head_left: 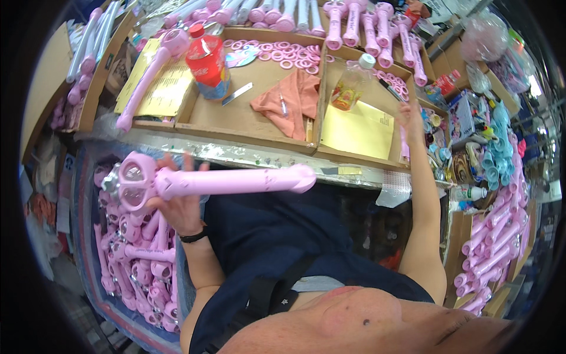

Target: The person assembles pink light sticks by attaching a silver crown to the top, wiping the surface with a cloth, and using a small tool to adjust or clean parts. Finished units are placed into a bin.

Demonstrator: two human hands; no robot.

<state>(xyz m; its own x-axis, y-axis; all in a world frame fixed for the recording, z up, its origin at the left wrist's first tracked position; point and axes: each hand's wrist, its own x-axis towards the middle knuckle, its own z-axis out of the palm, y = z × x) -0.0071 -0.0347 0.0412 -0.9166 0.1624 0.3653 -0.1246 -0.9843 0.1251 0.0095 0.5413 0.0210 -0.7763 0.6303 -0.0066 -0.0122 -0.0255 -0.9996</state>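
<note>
My left hand (pixel 183 203) is closed around the neck of a pink toy wand (pixel 230 182), just below its ring-shaped head with clear windows. The wand lies level in the air, its handle pointing right, over the near edge of the bench. At the right, my right hand (pixel 411 121) reaches over the cardboard tray with its fingers pinched together. A slim black pen-like tool (pixel 389 89) sticks out from the fingertips toward the pink rings. Under this hand a narrow pink piece (pixel 404 144) shows against the tray's side.
To the left, a blue-lined bin (pixel 88 236) holds many pink wands. Cardboard trays (pixel 236 121) carry pink rings (pixel 289 56), an orange cloth (pixel 292 100), yellow paper (pixel 359 133), a red-labelled bottle (pixel 207 62) and a clear bottle (pixel 352 82). More wands (pixel 492 253) are piled at right.
</note>
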